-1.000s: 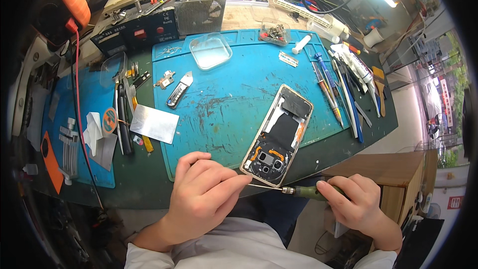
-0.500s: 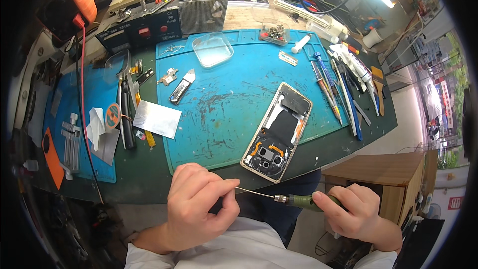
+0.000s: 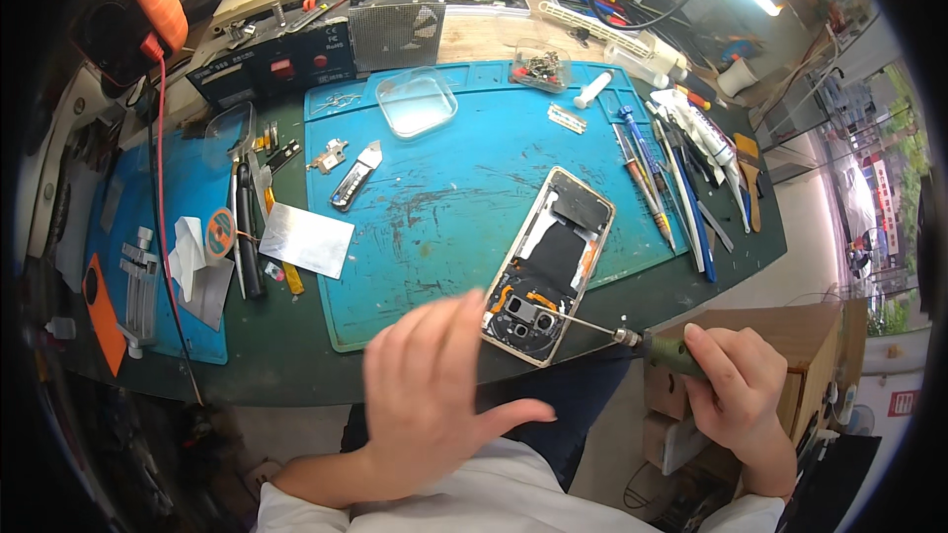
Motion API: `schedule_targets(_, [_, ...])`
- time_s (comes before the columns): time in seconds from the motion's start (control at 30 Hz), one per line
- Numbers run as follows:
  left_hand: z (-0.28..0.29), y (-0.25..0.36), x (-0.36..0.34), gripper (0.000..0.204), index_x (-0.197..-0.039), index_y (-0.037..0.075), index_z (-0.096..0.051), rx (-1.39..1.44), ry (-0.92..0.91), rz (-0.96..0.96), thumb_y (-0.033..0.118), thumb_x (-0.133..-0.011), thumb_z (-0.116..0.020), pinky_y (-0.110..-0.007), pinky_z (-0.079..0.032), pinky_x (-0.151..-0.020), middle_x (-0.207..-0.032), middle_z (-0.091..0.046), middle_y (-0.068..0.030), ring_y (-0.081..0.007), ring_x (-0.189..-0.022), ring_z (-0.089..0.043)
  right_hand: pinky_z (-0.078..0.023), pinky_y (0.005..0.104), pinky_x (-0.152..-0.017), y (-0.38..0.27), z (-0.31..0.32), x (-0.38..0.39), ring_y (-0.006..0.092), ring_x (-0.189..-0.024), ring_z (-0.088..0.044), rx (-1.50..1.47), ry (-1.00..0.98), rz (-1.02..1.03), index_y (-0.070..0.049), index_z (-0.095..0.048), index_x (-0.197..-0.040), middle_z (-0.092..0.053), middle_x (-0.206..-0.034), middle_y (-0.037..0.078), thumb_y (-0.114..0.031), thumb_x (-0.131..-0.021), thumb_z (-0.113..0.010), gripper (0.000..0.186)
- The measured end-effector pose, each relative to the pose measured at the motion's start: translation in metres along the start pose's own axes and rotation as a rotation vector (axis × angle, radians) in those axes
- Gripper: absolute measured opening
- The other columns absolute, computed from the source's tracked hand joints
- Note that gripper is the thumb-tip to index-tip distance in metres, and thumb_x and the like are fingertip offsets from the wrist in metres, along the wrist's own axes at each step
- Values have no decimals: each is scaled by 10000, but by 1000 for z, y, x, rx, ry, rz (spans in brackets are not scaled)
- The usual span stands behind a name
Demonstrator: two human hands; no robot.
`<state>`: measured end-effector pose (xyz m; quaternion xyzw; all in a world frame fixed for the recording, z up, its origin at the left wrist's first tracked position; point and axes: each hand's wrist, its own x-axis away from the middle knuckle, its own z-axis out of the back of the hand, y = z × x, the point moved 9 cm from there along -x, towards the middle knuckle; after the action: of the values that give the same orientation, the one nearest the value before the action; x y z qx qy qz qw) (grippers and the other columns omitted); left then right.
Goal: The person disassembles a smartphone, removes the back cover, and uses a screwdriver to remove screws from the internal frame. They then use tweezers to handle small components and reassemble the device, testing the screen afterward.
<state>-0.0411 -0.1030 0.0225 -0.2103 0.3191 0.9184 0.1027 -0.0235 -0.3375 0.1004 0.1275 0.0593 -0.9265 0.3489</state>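
My right hand [image 3: 743,390] is closed around the green handle of a screwdriver [image 3: 668,354]. Its thin shaft slants left over the phone's camera area; whether the tip touches cannot be made out. A smartphone [image 3: 555,249] with its back cover off lies tilted on the near right edge of the blue mat [image 3: 425,237], its camera end toward me. Slightly blurred, my left hand [image 3: 420,395] is open with nothing in it, thumb stretched out, just left of the phone's near end.
A clear plastic dish [image 3: 417,104], a box cutter [image 3: 356,176] and a metal plate [image 3: 307,240] lie on the left and far side. Tweezers and pen-like tools [image 3: 647,183] line the right. Farther back are a box of screws [image 3: 540,67] and a black machine [image 3: 272,69].
My left hand has let go of the screwdriver's tip and opened, moving up slightly. My right hand has raised the screwdriver, bringing its shaft over the phone's camera end.
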Motion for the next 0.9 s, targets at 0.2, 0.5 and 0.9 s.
schedule_targets(0.2, [-37, 16, -16, 1136, -1593, -16, -404, -111, -133, 56, 398, -688, -953, -489, -405, -1040, -1390, -538, -182, -367, -1223, -525, -471, 336, -552, 5, 13, 10, 213, -653, -584, 16, 28, -25, -82, -774, -1279, -697, -972, 54, 16, -593, -780, 692])
schedule_targets(0.5, [-8, -33, -41, 1163, -1670, 39, -297, 342, -426, 17, 8, -689, -922, -445, -406, -1186, -1507, -554, -161, -361, -1368, -494, -475, 336, -567, 8, 13, 2, 212, -675, -600, -27, 39, -40, -95, -769, -1302, -692, -960, 44, 35, -642, -804, 674])
schedule_targets(0.9, [21, -54, -13, 1104, -1593, -8, -406, 103, -136, 11, 239, -686, -984, -469, -400, -1094, -1336, -712, -81, -300, -1242, -571, -463, 305, -566, -19, -34, -72, 160, -674, -543, 26, -127, 135, -160, -740, -1378, -620, -894, -4, -22, -745, -757, 648])
